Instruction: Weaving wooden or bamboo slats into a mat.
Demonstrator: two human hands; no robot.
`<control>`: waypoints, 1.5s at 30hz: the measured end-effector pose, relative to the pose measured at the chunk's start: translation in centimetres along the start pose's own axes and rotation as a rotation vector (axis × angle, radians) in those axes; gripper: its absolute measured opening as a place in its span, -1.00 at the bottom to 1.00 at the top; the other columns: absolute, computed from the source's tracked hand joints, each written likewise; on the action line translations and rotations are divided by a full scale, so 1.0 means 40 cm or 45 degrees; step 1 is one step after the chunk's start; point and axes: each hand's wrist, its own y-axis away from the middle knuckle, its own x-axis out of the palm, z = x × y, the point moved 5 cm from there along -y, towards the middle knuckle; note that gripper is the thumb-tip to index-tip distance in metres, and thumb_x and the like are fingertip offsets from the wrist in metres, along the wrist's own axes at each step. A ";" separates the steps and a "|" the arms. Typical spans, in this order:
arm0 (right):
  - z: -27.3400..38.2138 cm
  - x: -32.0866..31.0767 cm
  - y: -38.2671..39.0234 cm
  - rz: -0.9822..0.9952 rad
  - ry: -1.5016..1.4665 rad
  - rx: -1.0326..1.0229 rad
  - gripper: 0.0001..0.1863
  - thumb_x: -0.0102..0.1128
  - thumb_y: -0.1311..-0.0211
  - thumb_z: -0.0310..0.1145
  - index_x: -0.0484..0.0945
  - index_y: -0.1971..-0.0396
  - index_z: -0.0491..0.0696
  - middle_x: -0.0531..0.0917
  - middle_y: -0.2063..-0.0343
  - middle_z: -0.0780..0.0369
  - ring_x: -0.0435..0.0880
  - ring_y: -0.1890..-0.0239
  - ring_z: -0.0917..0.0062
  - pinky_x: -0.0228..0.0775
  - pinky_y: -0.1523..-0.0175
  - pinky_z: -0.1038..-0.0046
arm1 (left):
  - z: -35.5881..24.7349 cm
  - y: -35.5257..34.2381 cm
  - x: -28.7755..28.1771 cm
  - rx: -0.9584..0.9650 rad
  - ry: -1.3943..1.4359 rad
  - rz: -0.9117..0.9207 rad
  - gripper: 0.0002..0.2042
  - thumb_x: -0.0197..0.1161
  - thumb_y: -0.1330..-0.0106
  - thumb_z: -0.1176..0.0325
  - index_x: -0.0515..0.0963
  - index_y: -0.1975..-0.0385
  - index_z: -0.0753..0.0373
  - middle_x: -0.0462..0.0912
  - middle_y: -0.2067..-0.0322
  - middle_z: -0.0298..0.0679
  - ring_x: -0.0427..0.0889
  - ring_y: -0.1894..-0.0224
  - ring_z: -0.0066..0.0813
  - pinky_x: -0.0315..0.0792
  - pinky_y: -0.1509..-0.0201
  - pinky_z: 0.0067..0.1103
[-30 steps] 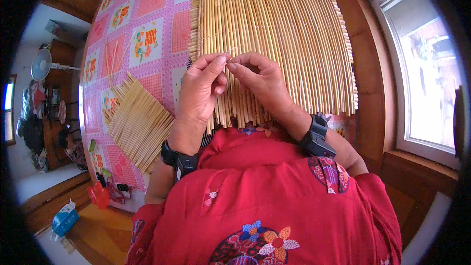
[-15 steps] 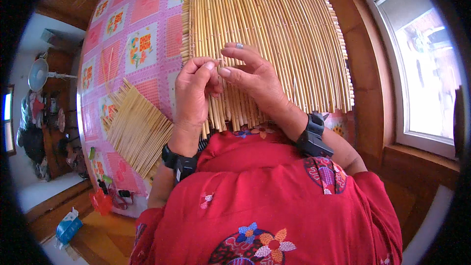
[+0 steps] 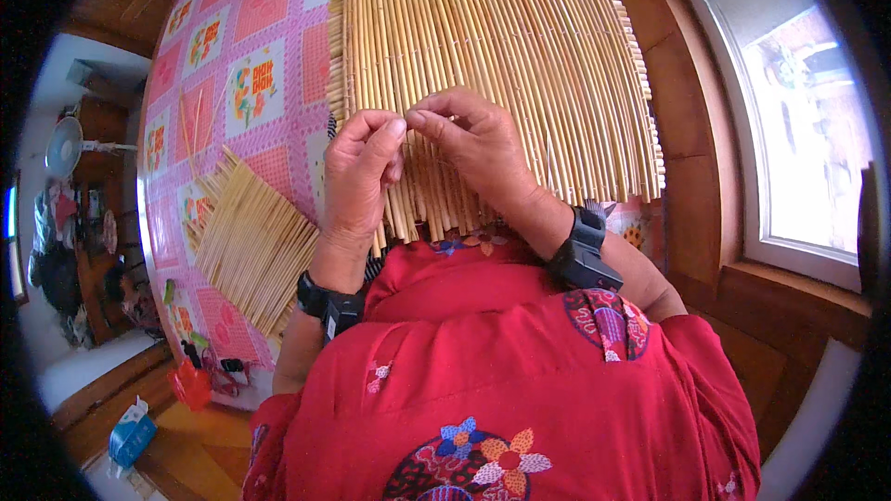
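A large mat of straw-coloured stalks [image 3: 492,28], bound side by side with cross stitches, lies before me. Over its near left part, my left hand [image 3: 362,162] has its thumb and forefinger pinched together. Against those fingertips, my right hand [image 3: 478,144] also pinches with thumb and index finger. Whatever lies between the fingertips is too small to make out. Both hands stay just above the stalks, near the mat's uneven front ends.
A smaller bundle of stalks [image 3: 255,246] lies to the left on the pink patterned tablecloth [image 3: 227,9]. A red object [image 3: 190,385] sits by the table's near left edge. A blue package [image 3: 133,433] is lower left. A window [image 3: 807,121] stands at right.
My right hand's fingers, spread apart before, have closed into a pinch that meets the left fingertips. The whole view has shifted slightly.
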 end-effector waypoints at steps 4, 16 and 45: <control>0.009 -0.007 0.006 -0.026 0.074 0.016 -0.83 0.22 -0.03 -0.36 0.57 0.46 -0.17 0.57 0.54 0.17 0.56 0.44 0.51 0.40 0.33 0.51 | 0.007 -0.002 -0.005 -0.022 -0.025 -0.055 -0.89 0.14 -0.20 0.36 0.45 0.39 0.25 0.41 0.61 -0.46 0.32 0.67 -0.76 0.21 0.61 -0.79; -0.008 -0.029 -0.001 0.027 -0.788 0.425 -0.85 0.12 -0.16 -0.33 0.48 0.38 -0.11 0.57 0.55 0.32 0.43 0.66 0.76 0.26 0.58 0.76 | 0.005 0.002 0.006 -0.096 -0.159 -0.076 -0.83 0.15 -0.22 0.30 0.46 0.31 0.26 0.51 0.53 -0.36 0.46 0.59 -0.72 0.29 0.58 -0.80; 0.059 -0.004 0.045 0.136 0.545 -0.568 -0.85 0.21 0.07 -0.47 0.55 0.41 -0.02 0.57 0.36 0.20 0.61 0.34 0.34 0.49 0.29 0.44 | 0.007 0.001 -0.005 -0.231 -0.127 0.251 -0.74 0.10 -0.22 0.20 0.47 0.36 0.32 0.54 0.54 -0.31 0.50 0.60 -0.58 0.39 0.56 -0.70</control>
